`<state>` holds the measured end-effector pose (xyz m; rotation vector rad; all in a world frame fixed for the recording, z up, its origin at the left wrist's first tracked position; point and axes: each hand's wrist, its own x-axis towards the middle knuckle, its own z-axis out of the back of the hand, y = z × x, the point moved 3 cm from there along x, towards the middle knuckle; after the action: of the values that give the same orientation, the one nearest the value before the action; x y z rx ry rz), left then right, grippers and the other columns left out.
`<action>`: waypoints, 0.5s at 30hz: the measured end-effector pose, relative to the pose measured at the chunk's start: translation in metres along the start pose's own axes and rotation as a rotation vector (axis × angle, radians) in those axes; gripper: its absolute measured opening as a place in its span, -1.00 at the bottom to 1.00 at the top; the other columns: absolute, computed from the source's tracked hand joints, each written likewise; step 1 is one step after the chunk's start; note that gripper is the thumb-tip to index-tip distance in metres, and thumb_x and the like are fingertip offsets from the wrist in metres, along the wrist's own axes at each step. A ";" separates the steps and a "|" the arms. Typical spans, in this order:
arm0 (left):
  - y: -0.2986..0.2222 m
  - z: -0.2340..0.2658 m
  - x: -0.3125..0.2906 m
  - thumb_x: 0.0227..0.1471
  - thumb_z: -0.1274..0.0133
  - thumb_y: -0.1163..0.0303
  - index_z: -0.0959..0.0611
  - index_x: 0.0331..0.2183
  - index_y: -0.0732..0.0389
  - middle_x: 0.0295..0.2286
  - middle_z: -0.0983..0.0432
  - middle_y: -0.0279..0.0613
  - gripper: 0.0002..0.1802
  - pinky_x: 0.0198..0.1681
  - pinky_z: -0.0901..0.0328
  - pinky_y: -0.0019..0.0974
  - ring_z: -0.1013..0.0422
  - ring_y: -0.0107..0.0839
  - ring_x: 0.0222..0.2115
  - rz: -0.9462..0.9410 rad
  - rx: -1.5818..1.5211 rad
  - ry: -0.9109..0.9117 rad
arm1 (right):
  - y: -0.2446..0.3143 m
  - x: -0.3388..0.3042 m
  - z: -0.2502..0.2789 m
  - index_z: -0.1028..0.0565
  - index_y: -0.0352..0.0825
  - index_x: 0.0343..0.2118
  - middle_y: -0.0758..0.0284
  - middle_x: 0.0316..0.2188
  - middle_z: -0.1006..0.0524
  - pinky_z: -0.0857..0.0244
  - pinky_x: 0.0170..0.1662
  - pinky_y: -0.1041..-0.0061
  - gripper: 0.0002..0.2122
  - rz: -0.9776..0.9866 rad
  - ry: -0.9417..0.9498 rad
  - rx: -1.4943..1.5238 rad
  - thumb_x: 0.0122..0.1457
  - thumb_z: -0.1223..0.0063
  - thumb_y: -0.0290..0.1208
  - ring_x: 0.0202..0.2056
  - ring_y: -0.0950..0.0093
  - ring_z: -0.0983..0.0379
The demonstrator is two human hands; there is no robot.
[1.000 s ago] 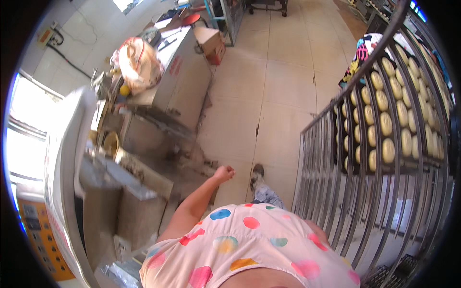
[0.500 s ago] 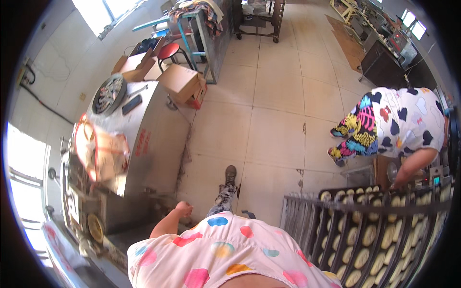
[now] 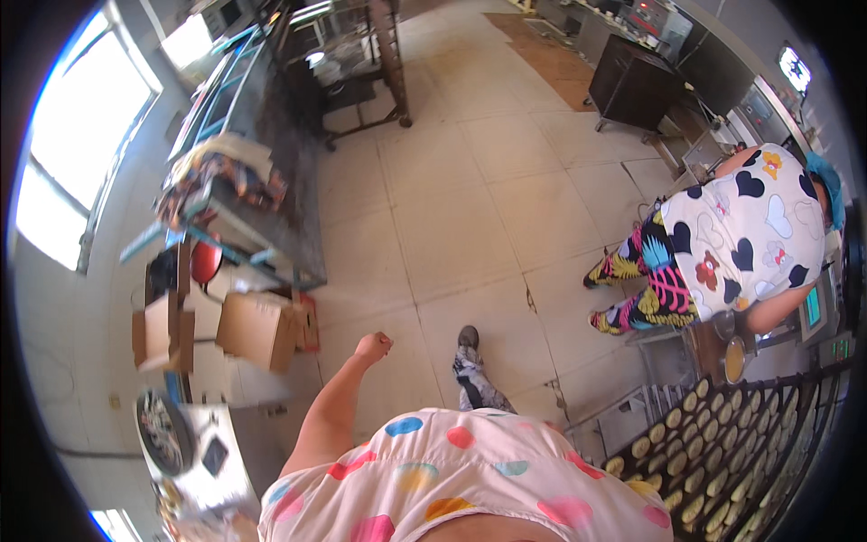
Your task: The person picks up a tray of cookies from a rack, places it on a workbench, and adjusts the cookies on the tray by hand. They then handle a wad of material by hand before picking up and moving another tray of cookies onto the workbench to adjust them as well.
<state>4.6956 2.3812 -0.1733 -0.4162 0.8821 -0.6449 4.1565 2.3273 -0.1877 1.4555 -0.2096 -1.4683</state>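
My left hand (image 3: 374, 346) swings forward over the tiled floor with its fingers loosely curled, and nothing shows in them. It touches nothing; the nearest thing is an open cardboard box (image 3: 256, 331) on the floor to its left. My right hand is out of view. One of my shoes (image 3: 468, 337) is stepping ahead on the tiles. At the right, a rack of dark trays (image 3: 668, 461) holds many oval pale dough pieces (image 3: 695, 471).
A co-worker (image 3: 745, 226) in a heart-print top bends over equipment with a lit screen (image 3: 814, 308) at the right. A metal table (image 3: 230, 452) bears a round tray of tools (image 3: 163, 432). A red stool (image 3: 205, 261), a cloth-covered bench (image 3: 226, 172) and a wheeled rack (image 3: 388, 63) stand ahead left.
I have walked forward and my view has turned right. The metal table has slid back to the lower left, and my left arm has swung further forward. The co-worker remains bent over.
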 end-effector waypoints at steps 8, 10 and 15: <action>-0.076 0.093 0.207 -0.08 0.05 0.21 -0.56 -0.52 0.15 -0.65 -0.49 -0.30 -0.77 -0.59 -0.27 -0.42 -0.39 -0.53 -0.64 0.003 -0.138 0.258 | 0.129 0.231 0.010 -0.43 -0.42 -0.54 0.27 -0.61 -0.51 -0.37 -0.42 0.51 -0.87 0.457 0.345 -1.370 -0.02 0.03 -0.44 -0.51 0.45 -0.49; -0.080 0.118 0.238 -0.09 0.09 0.16 -0.57 -0.57 0.12 -0.66 -0.49 -0.27 -0.73 -0.60 -0.26 -0.39 -0.39 -0.49 -0.68 -0.045 0.359 0.237 | 0.172 0.314 0.017 -0.43 -0.40 -0.59 0.32 -0.65 -0.49 -0.36 -0.44 0.49 -0.85 -0.089 0.323 -0.607 -0.03 0.04 -0.41 -0.55 0.46 -0.47; -0.080 0.179 0.318 -0.06 0.15 0.08 -0.62 -0.40 0.03 -0.40 -0.54 -0.22 -0.67 -0.34 -0.37 -0.23 -0.48 -0.27 -0.37 -0.031 1.015 0.425 | 0.374 0.498 0.020 -0.41 -0.36 -0.56 0.32 -0.68 -0.43 -0.33 -0.56 0.54 -0.88 0.187 -0.069 -0.355 0.04 0.03 -0.44 -0.67 0.53 -0.38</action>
<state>4.9619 2.1219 -0.2063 0.6419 0.8269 -1.1336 4.4530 1.7814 -0.2363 1.0716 -0.1164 -1.3267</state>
